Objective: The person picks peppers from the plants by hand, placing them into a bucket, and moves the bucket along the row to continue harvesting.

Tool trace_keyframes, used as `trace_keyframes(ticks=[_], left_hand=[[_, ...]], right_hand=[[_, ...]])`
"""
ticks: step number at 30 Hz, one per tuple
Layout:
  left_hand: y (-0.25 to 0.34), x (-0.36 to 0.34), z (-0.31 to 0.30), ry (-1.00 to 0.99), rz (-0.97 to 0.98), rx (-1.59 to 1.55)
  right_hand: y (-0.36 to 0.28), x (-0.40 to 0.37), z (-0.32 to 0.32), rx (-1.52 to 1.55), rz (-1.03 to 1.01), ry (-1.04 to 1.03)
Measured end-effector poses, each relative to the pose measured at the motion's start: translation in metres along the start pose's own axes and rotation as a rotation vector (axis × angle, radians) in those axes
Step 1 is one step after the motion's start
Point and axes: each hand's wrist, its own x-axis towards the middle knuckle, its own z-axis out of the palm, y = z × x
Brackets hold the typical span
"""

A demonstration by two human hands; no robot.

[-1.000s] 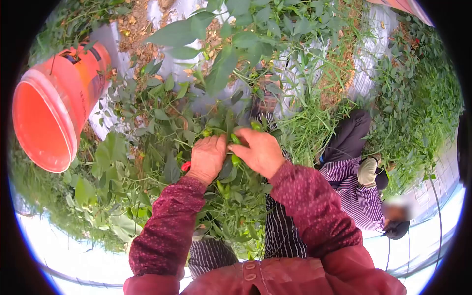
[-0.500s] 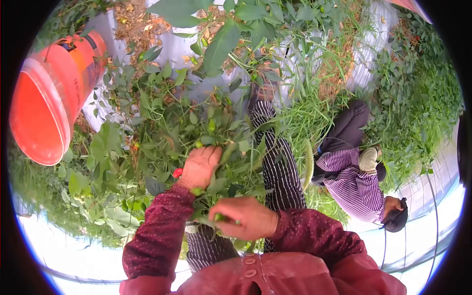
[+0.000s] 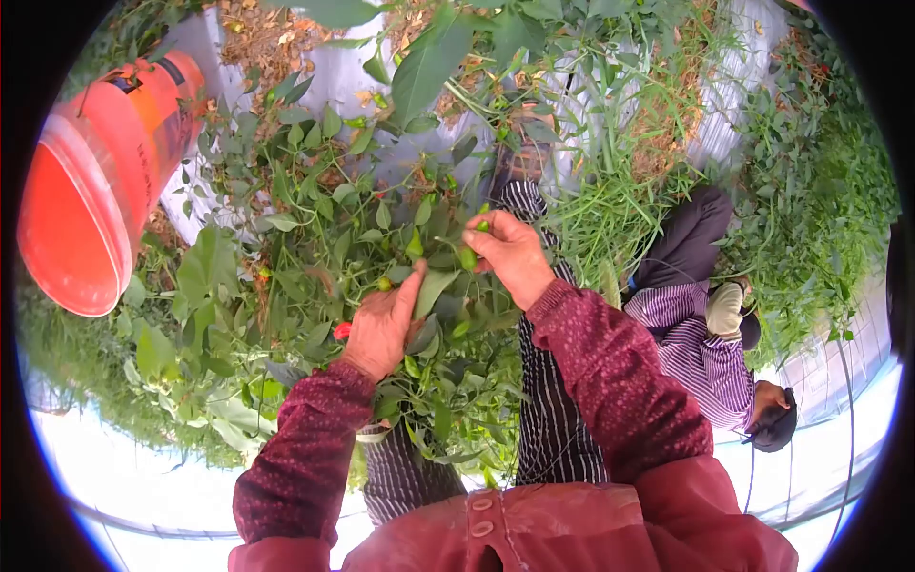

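Note:
My right hand [image 3: 515,257] is raised over the pepper plant [image 3: 315,229], its thumb and fingers pinched on a green pepper [image 3: 468,257]. A bit of green also shows at those fingertips. My left hand [image 3: 379,332] is lower, among the leaves, with one finger stretched up beside a broad leaf and the others curled; what they hold, if anything, is hidden. Just above that fingertip hangs another green pepper [image 3: 415,245]. A red pepper [image 3: 342,331] shows at the left edge of this hand, and a small yellowish-green one [image 3: 384,283] sits above it.
A red bucket [image 3: 124,181] lies tilted at the left, its mouth toward me. My striped trouser leg [image 3: 558,419] and shoe [image 3: 521,157] are right of the plant. At the right crouches a person [image 3: 686,319] in a striped top and gloves. Tall grass [image 3: 610,210] grows between us.
My right hand has moved from near my lap up and forward to the plant's upper right. My left hand has turned and drawn slightly back, one finger now pointing up.

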Motion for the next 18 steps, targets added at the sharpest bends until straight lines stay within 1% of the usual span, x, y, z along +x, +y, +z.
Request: trace_keyframes(ticks=[1, 3, 4, 5, 7, 8, 9, 11, 12, 13, 15, 16, 18], left_hand=[[-0.001, 0.000, 0.000, -0.007, -0.006, 0.002], [0.001, 0.005, -0.006, -0.100, -0.165, -0.071], [0.003, 0.010, -0.007, -0.118, -0.159, -0.094], [0.000, 0.012, -0.007, -0.118, -0.160, -0.095], [-0.003, 0.016, -0.005, -0.138, -0.085, -0.165], [-0.004, 0.017, -0.002, -0.090, -0.085, -0.196], [-0.004, 0.016, -0.001, -0.084, -0.080, -0.196], [-0.003, 0.013, -0.001, -0.092, -0.004, -0.032], [-0.002, 0.012, 0.001, -0.101, -0.032, -0.052], [-0.002, 0.011, 0.000, -0.098, -0.030, -0.051], [-0.001, 0.010, 0.001, -0.091, -0.059, -0.049], [-0.002, 0.009, 0.001, -0.090, -0.056, -0.051], [-0.003, 0.007, -0.002, -0.098, 0.053, -0.053]], right_hand=[[0.002, -0.002, 0.006, 0.005, 0.007, -0.004], [0.009, -0.006, 0.016, 0.067, 0.014, -0.090], [0.019, -0.006, 0.020, 0.017, -0.019, -0.171], [0.023, -0.009, 0.025, 0.016, -0.017, -0.171], [0.030, -0.019, 0.033, -0.058, -0.096, -0.265], [0.029, -0.024, 0.035, 0.001, -0.073, -0.245], [0.032, -0.025, 0.033, -0.004, -0.080, -0.243], [0.039, -0.023, 0.027, -0.388, -0.248, -0.152], [0.041, -0.022, 0.027, -0.320, -0.297, -0.132], [0.043, -0.022, 0.026, -0.322, -0.301, -0.132], [0.036, -0.024, 0.025, -0.312, -0.220, -0.151], [0.039, -0.022, 0.025, -0.315, -0.221, -0.149], [0.049, -0.014, 0.029, -0.218, -0.195, -0.096]])
